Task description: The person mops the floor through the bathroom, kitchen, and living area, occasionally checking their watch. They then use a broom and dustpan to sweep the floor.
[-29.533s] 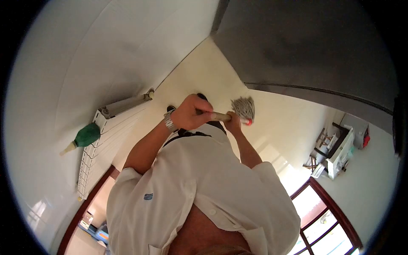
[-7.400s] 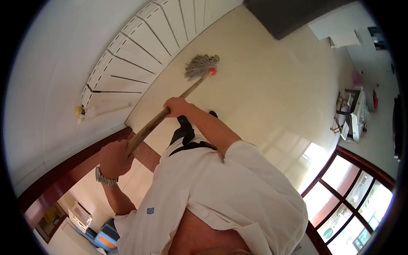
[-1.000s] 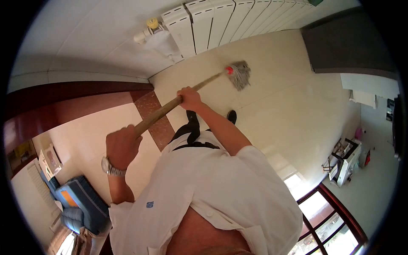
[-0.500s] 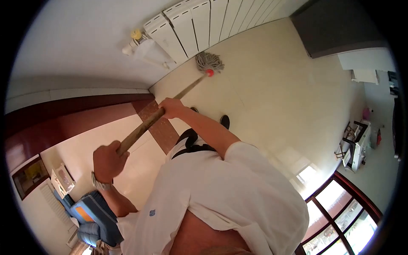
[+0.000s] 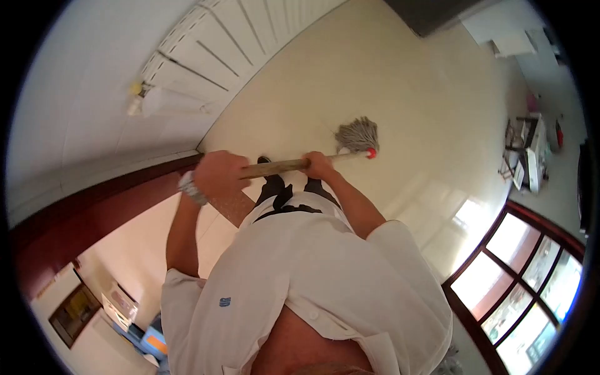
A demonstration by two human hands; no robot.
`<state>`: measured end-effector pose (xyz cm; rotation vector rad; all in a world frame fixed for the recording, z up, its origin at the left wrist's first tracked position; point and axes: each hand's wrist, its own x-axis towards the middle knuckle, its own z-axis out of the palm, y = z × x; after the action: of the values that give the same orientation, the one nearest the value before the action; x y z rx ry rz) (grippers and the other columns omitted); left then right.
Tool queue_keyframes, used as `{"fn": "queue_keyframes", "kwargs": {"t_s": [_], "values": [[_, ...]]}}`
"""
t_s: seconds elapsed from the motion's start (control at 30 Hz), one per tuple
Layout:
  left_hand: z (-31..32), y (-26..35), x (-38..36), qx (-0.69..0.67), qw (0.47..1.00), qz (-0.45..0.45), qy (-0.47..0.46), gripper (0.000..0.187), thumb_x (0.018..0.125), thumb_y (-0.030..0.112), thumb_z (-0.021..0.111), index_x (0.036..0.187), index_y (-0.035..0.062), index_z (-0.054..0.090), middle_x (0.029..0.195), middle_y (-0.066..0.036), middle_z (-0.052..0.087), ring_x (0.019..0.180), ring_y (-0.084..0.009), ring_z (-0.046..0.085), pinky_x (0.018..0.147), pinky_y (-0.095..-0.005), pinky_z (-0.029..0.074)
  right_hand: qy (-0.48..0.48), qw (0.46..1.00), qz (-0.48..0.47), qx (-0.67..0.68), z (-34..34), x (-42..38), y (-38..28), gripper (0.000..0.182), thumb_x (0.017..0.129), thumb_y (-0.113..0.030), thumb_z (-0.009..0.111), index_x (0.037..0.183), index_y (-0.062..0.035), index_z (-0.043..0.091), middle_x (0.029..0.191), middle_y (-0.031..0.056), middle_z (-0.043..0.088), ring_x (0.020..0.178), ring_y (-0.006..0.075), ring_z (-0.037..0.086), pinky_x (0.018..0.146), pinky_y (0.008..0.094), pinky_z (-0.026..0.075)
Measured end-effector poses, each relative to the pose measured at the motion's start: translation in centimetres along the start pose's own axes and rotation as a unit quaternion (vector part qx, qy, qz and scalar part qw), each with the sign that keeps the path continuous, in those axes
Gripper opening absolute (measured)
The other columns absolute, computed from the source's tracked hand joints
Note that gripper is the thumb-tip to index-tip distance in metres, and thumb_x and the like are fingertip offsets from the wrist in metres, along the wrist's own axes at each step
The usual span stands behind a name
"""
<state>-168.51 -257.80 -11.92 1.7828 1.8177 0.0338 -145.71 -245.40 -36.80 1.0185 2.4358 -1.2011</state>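
Observation:
A mop with a wooden handle (image 5: 275,167) runs across the front of my body. My left hand (image 5: 220,174), with a watch on its wrist, is closed around the upper end of the handle and slightly blurred. Farther down, my right hand (image 5: 319,166) grips the same handle. The grey string mop head (image 5: 357,134) lies on the pale floor ahead and to the right, joined to the handle by a red socket (image 5: 372,153). My feet are partly visible behind the handle.
A white radiator (image 5: 206,53) lines the wall at the upper left. A dark red door frame (image 5: 100,203) stands on the left. To the right are a white table (image 5: 534,156) and a glazed door (image 5: 512,275). A dark piece of furniture (image 5: 425,14) stands at the far end.
The mop head has swept away from the radiator, to the right and closer to me. My left hand has moved forward, my right hand rightward, and the handle is now nearly crosswise. The view has shifted.

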Motion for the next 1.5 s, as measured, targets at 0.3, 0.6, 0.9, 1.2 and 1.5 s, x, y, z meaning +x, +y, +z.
{"fn": "queue_keyframes", "kwargs": {"t_s": [0.3, 0.6, 0.9, 1.2, 1.5], "values": [[9.9, 13.6, 12.5, 0.041, 0.97, 0.16, -0.176, 0.021, 0.075, 0.03, 0.062, 0.079, 0.0105, 0.059, 0.064, -0.012, 0.059, 0.062, -0.032, 0.06, 0.057, -0.0445, 0.047, 0.129, 0.972, 0.191, 0.051, 1.7, -15.0, 17.7, 0.022, 0.068, -0.02, 0.075, 0.082, -0.0099, 0.063, 0.088, 0.011, 0.063, 0.088, 0.0323, 0.058, 0.074, 0.0413, 0.049], [13.0, 12.2, 11.7, 0.068, 0.971, 0.168, -0.154, 0.018, 0.075, 0.025, 0.062, 0.08, 0.0086, 0.059, 0.063, -0.01, 0.06, 0.061, -0.0304, 0.06, 0.054, -0.0442, 0.046, 0.131, 0.975, 0.169, 0.055, 5.9, -15.3, 18.2, 0.021, 0.068, -0.019, 0.074, 0.082, -0.0098, 0.062, 0.086, 0.0097, 0.063, 0.088, 0.0317, 0.057, 0.076, 0.0414, 0.048], [5.6, 2.7, 1.6, 0.041, 0.998, 0.051, 0.003, 0.015, 0.073, 0.021, 0.063, 0.077, 0.0079, 0.059, 0.065, -0.01, 0.06, 0.063, -0.0304, 0.06, 0.055, -0.0427, 0.046, 0.094, 0.991, 0.093, 0.001, 4.6, -5.4, 4.9, 0.024, 0.068, -0.027, 0.073, 0.085, -0.0128, 0.064, 0.089, 0.0059, 0.063, 0.091, 0.0289, 0.058, 0.075, 0.0409, 0.049], [-1.7, -7.1, -19.1, 0.062, 0.976, -0.167, 0.122, 0.011, 0.074, 0.015, 0.064, 0.076, 0.0075, 0.056, 0.065, -0.011, 0.057, 0.062, -0.0314, 0.057, 0.054, -0.0419, 0.043, -0.068, 0.987, -0.11, -0.095, 9.9, 6.3, -17.6, 0.035, 0.064, -0.038, 0.075, 0.089, -0.0155, 0.066, 0.092, 0.0073, 0.064, 0.096, 0.0281, 0.059, 0.078, 0.0393, 0.049], [0.7, -7.6, -31.0, 0.078, 0.929, -0.35, 0.09, 0.026, 0.077, 0.028, 0.066, 0.073, 0.0067, 0.051, 0.06, -0.01, 0.057, 0.055, -0.029, 0.058, 0.049, -0.0399, 0.043, -0.098, 0.928, -0.353, -0.071, 17.4, 12.3, -30.4, 0.041, 0.06, -0.035, 0.077, 0.093, -0.0148, 0.066, 0.094, 0.0077, 0.064, 0.096, 0.0286, 0.059, 0.074, 0.0407, 0.049]]}}
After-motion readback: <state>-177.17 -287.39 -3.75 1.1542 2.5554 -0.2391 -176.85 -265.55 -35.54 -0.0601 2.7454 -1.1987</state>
